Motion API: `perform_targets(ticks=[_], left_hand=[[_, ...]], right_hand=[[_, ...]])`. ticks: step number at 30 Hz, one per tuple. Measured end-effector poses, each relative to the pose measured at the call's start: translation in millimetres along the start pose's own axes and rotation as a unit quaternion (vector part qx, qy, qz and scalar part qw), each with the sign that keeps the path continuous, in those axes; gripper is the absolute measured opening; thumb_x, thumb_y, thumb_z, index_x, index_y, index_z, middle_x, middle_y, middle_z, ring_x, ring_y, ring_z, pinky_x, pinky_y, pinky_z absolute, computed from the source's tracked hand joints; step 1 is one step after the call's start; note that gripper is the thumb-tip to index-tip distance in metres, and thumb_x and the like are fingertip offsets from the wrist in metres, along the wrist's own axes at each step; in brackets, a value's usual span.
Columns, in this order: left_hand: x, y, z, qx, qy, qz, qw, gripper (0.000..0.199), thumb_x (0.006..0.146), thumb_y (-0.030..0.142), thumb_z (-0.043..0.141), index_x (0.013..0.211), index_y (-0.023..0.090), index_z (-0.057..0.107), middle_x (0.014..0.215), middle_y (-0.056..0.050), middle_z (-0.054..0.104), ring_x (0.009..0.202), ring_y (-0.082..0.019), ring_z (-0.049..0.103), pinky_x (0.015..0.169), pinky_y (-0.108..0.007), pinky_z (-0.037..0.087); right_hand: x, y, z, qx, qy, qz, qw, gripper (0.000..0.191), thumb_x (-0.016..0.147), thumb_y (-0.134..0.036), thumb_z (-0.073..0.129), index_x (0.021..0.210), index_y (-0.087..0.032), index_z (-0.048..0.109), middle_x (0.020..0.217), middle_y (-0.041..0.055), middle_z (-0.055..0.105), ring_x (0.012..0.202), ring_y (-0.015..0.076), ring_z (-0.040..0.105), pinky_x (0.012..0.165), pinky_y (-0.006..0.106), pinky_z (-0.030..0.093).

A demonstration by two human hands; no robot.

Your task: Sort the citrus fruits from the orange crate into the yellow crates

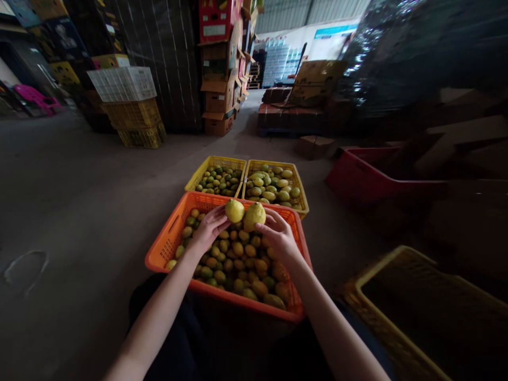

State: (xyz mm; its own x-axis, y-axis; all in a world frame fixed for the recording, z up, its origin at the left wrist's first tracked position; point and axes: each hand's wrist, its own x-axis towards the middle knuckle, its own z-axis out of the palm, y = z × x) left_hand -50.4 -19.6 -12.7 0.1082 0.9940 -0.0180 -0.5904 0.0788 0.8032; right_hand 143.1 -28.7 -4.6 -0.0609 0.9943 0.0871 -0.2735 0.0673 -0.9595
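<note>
My left hand (210, 227) is closed on a yellow lemon (234, 210). Beside it my right hand (280, 233) grips a second, larger lemon (254, 217) with a pointed tip. Both lemons are held up side by side above the far part of an orange crate (166, 233). Inside that crate lie many small green, yellow and orange-brown fruits (238, 264), whose exact kind I cannot make out. Just beyond stand two yellow crates, the left one (194, 177) with small greenish fruits and the right one (304, 203) with larger yellow-green fruits.
At the lower right is a yellow crate (381, 264), with a red bin (357, 169) behind it. Stacked crates (130, 114) and cardboard boxes (218, 100) rise further back. A flattened-looking carton (315, 146) lies on the floor (87, 211). A pink chair (37, 98) is far left.
</note>
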Motion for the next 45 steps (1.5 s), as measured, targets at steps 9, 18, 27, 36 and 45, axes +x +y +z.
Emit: perform_targets(ticks=[9, 18, 27, 36, 45], left_hand=[[4.3, -3.6, 2.7, 0.037, 0.036, 0.014, 0.999, 0.032, 0.067, 0.027, 0.074, 0.097, 0.019, 0.064, 0.103, -0.002, 0.066, 0.1, -0.017, 0.061, 0.094, -0.032, 0.047], [0.1, -14.3, 8.3, 0.14, 0.002, 0.009, 0.99, 0.035, 0.063, 0.031, 0.077, 0.093, 0.016, 0.067, 0.095, -0.005, 0.069, 0.098, -0.022, 0.062, 0.098, -0.04, 0.043], [2.2, -14.6, 8.9, 0.051, 0.022, -0.006, 0.998, 0.035, 0.06, 0.032, 0.079, 0.09, 0.019, 0.066, 0.094, -0.002, 0.068, 0.092, -0.017, 0.062, 0.087, -0.031, 0.048], [0.2, -11.8, 10.3, 0.032, -0.02, -0.04, 0.998, 0.035, 0.065, 0.025, 0.076, 0.098, 0.018, 0.069, 0.102, -0.003, 0.069, 0.101, -0.019, 0.061, 0.092, -0.031, 0.045], [4.3, -20.6, 1.7, -0.044, 0.048, -0.067, 0.996, 0.022, 0.073, 0.027, 0.067, 0.092, 0.016, 0.064, 0.102, -0.007, 0.068, 0.104, -0.024, 0.061, 0.092, -0.038, 0.052]], right_hand=[[-3.7, 3.4, 5.9, 0.039, 0.006, 0.047, 0.998, 0.038, 0.068, -0.039, 0.07, 0.101, -0.024, 0.062, 0.102, 0.0044, 0.069, 0.098, 0.0251, 0.065, 0.084, 0.039, 0.052], [-9.6, 6.1, 13.4, -0.008, -0.01, 0.057, 0.998, 0.047, 0.063, -0.038, 0.076, 0.106, -0.02, 0.065, 0.101, 0.0037, 0.07, 0.091, 0.0241, 0.065, 0.076, 0.034, 0.053], [-6.8, -0.2, 13.2, 0.05, 0.052, 0.073, 0.995, 0.035, 0.062, -0.036, 0.074, 0.092, -0.022, 0.063, 0.093, 0.001, 0.068, 0.079, 0.0186, 0.063, 0.058, 0.025, 0.048], [-2.4, 6.0, 6.9, 0.07, 0.029, 0.076, 0.994, 0.033, 0.066, -0.037, 0.069, 0.095, -0.023, 0.062, 0.097, 0.0027, 0.068, 0.086, 0.0212, 0.064, 0.064, 0.029, 0.052], [7.2, 19.7, 0.2, 0.048, 0.031, 0.107, 0.993, 0.032, 0.069, -0.045, 0.064, 0.093, -0.024, 0.063, 0.092, 0.0038, 0.071, 0.087, 0.0251, 0.068, 0.07, 0.038, 0.055]])
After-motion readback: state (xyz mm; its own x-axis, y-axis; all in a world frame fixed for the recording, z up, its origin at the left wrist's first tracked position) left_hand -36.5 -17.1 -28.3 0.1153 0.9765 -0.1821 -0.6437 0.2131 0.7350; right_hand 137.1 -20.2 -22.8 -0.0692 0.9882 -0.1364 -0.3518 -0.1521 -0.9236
